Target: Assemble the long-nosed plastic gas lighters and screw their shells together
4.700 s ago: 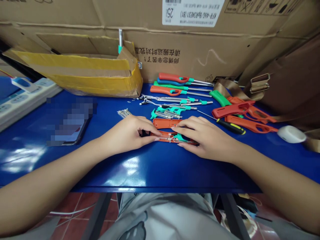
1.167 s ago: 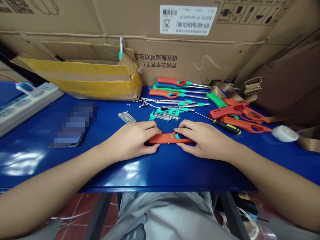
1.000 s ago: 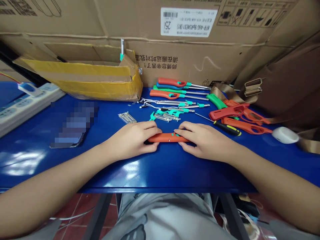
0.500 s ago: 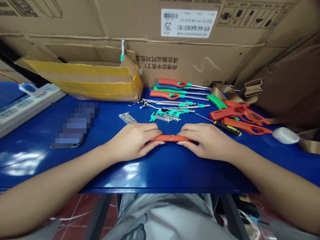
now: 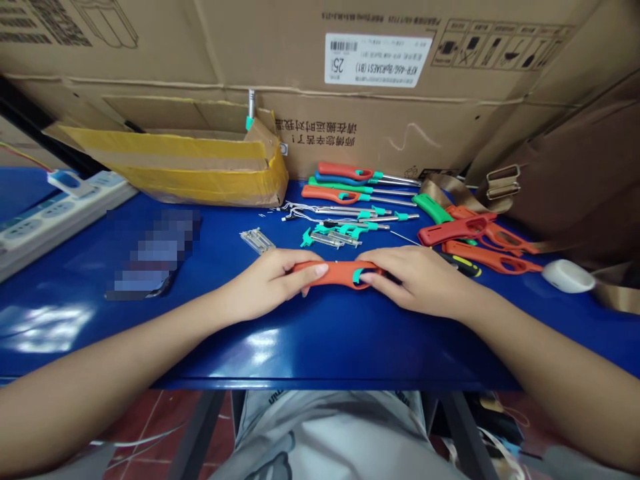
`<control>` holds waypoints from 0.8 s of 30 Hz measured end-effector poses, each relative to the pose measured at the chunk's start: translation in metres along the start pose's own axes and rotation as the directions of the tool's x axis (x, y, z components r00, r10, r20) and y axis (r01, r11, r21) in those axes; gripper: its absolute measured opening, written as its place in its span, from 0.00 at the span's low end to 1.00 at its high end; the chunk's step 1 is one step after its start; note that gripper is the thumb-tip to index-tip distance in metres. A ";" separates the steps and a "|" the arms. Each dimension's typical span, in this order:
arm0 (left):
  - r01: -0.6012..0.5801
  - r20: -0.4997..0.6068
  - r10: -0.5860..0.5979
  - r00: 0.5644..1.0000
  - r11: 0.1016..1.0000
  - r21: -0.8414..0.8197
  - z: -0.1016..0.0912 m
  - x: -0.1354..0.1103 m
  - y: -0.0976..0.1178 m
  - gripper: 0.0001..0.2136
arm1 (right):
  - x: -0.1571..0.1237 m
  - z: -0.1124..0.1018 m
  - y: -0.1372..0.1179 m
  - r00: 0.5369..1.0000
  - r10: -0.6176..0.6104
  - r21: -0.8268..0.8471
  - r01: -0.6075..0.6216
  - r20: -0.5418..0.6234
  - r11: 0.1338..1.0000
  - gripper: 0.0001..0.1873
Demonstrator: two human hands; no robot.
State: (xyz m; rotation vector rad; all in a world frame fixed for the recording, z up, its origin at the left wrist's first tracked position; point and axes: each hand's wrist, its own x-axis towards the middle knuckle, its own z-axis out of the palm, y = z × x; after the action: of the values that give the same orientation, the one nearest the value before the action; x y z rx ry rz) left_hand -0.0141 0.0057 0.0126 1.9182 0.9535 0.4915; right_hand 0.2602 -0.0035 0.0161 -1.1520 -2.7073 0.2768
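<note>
An orange lighter handle [image 5: 337,273] with a teal trigger lies between both hands just above the blue table [image 5: 310,333]. My left hand [image 5: 270,280] grips its left end with fingers and thumb closed round it. My right hand [image 5: 417,277] holds its right end, fingers curled over the trigger part. Behind them lie teal-and-metal inner lighter parts [image 5: 333,233] with thin wires.
Finished lighters [image 5: 350,183] lie at the back, orange and green handle shells [image 5: 465,230] and a screwdriver [image 5: 463,265] to the right, a white mouse-like object [image 5: 567,275] far right. Small metal pieces [image 5: 257,240], a phone [image 5: 145,263], a power strip [image 5: 55,200] and a taped cardboard box [image 5: 185,163] are on the left.
The open handle half with its inner parts has been covered by the other shell. Both hands pressed the shut handle, turned it edge-up, then rotated it so the teal trigger shows again.
</note>
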 end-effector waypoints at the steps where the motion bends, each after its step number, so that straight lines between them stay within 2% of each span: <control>1: 0.097 0.013 -0.096 0.995 0.985 -0.145 0.003 0.001 0.000 0.19 | 0.000 0.000 -0.001 1.000 -0.025 0.009 0.025 -0.013 1.000 0.22; 3: 0.231 0.068 -0.221 0.973 0.912 -0.340 0.007 0.003 -0.002 0.21 | 0.000 0.002 -0.004 0.996 -0.082 0.001 0.082 -0.031 0.997 0.31; 5: 0.245 0.082 -0.231 0.969 0.889 -0.387 0.009 0.005 -0.003 0.22 | 0.000 0.003 -0.005 0.992 -0.118 -0.020 0.118 -0.036 0.993 0.32; 7: 0.144 0.027 -0.143 0.989 0.943 -0.300 0.009 0.004 -0.004 0.20 | -0.001 0.003 -0.004 0.991 -0.122 -0.031 0.120 -0.047 0.992 0.28; 9: -0.055 -0.046 0.051 0.998 0.995 -0.081 0.007 0.002 -0.005 0.16 | -0.002 0.002 -0.002 0.993 -0.110 -0.007 0.110 -0.052 0.994 0.26; 11: -0.260 -0.069 0.274 0.959 0.951 0.167 0.005 -0.001 -0.007 0.16 | -0.002 0.001 -0.001 0.993 -0.110 0.037 0.112 -0.044 0.993 0.24; 13: -0.380 -0.031 0.411 0.911 0.867 0.322 0.004 -0.003 -0.009 0.16 | -0.002 0.001 -0.002 0.991 -0.130 0.077 0.132 -0.025 0.988 0.23; 17: -0.459 0.076 0.470 0.879 0.794 0.399 0.006 -0.005 -0.013 0.15 | -0.002 0.004 -0.007 0.982 -0.186 0.111 0.180 0.045 0.977 0.22; 20: -0.486 0.118 0.478 0.870 0.797 0.359 0.008 -0.004 -0.012 0.12 | -0.002 0.005 -0.011 0.981 -0.173 0.143 0.159 0.093 0.977 0.22; 24: -0.480 0.118 0.471 0.874 0.805 0.348 0.009 -0.001 -0.013 0.12 | 0.000 0.004 -0.012 0.982 -0.127 0.178 0.101 0.139 0.979 0.22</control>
State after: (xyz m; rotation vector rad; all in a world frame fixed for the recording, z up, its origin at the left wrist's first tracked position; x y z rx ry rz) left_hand -0.0146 0.0037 -0.0027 2.5225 0.5571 0.6041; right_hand 0.2514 -0.0121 0.0149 -0.9602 -2.7984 0.5870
